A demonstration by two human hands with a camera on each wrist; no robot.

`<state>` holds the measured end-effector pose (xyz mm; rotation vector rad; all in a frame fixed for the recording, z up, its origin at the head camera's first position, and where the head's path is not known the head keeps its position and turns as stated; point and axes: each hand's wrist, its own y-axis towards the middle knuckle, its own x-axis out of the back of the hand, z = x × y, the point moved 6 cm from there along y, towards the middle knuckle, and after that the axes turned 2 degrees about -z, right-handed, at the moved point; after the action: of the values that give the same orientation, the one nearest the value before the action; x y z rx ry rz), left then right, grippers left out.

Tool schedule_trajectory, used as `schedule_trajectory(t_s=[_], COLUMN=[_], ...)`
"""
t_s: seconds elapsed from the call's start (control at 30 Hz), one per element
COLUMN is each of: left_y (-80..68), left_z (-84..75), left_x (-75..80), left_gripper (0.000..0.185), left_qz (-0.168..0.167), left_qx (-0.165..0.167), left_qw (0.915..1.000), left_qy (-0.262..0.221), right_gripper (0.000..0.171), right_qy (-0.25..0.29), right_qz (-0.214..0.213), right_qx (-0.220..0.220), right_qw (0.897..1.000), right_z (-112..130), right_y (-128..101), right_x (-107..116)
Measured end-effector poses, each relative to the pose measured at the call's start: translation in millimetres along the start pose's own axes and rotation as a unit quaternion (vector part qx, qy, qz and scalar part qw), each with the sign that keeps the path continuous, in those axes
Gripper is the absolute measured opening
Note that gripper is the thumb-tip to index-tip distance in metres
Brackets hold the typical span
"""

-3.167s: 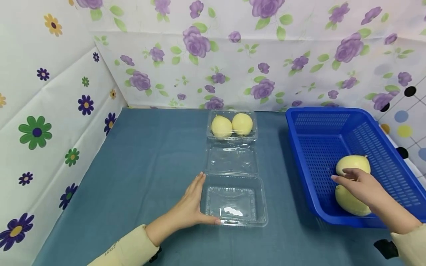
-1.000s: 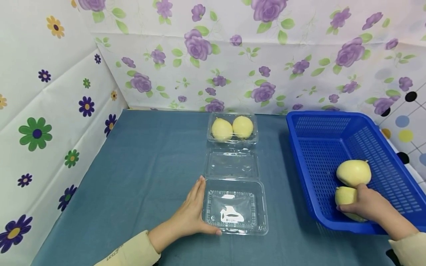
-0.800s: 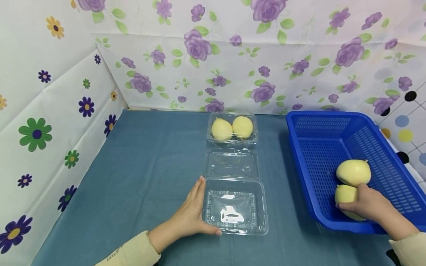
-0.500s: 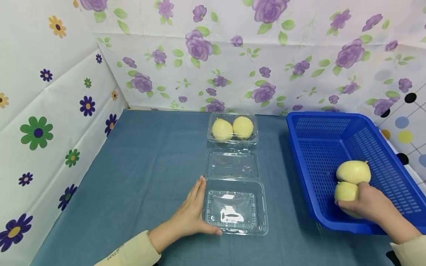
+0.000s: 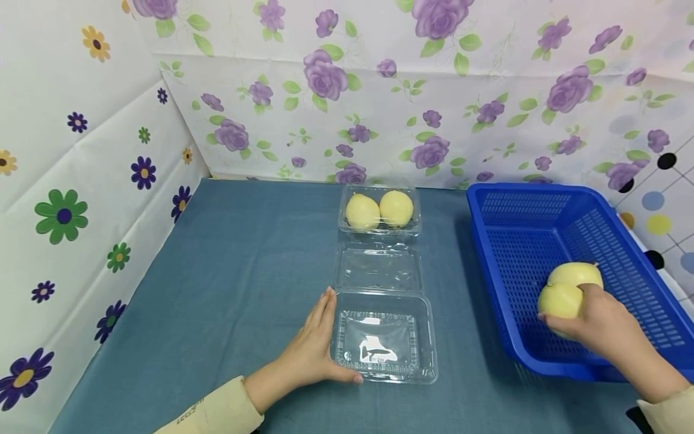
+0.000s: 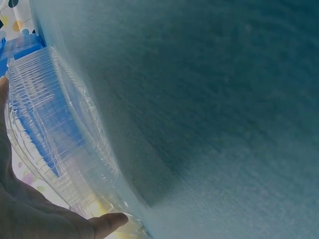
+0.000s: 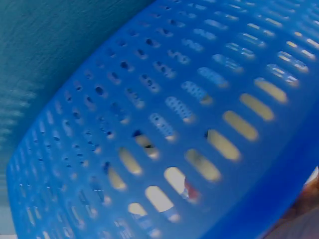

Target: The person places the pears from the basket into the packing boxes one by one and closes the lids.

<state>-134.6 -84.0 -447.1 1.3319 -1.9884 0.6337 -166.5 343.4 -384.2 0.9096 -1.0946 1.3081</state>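
My right hand [image 5: 604, 322] grips a pale yellow pear [image 5: 561, 300] inside the blue plastic basket [image 5: 489, 301]. Just behind it lies a second pear [image 5: 578, 273], partly covered by the held one. In the right wrist view the basket's slotted wall [image 7: 169, 129] hides most of the pear. My left hand [image 5: 306, 355] rests at the near left corner of an open clear plastic clamshell box [image 5: 379, 337], straight fingers along its left side and thumb at the front rim. Its lid [image 5: 378, 269] lies folded back, away from me. The left wrist view shows the thumb [image 6: 110, 223] against the box.
Behind the lid stands another clear box [image 5: 379, 230] with two pears in it. A blue-grey cloth [image 5: 244, 259] covers the table. A floral sheet [image 5: 325, 120] hangs along the back, and a daisy-patterned one [image 5: 108, 181] on the left.
The right hand came down from above the pears and took hold of the nearer one. That pear has since risen and shifted slightly left and away. The left hand stays at the box.
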Motion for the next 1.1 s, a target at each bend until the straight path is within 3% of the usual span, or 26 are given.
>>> schedule_trajectory(t_s=[0.3,0.8,1.1], left_y=[-0.1,-0.6,-0.5], left_z=[-0.1,1.3,-0.5], left_x=[-0.1,-0.8,0.5], left_gripper=[0.143,0.143,0.144], left_qz=[0.003,-0.002,-0.008], left_qx=[0.004,0.007,0.005], left_qw=[1.0000,0.9999,0.9999], left_qy=[0.000,-0.010,0.006], right_gripper=[0.088,0.090,0.080], right_qy=[0.010,0.022,0.054], right_qz=[-0.046,-0.062,-0.091], right_qx=[0.011,0.035,0.060], right_qw=[0.999,0.997,0.993], right_z=[17,37,50], right_y=[-7,-15,-22], right_x=[7,12,17])
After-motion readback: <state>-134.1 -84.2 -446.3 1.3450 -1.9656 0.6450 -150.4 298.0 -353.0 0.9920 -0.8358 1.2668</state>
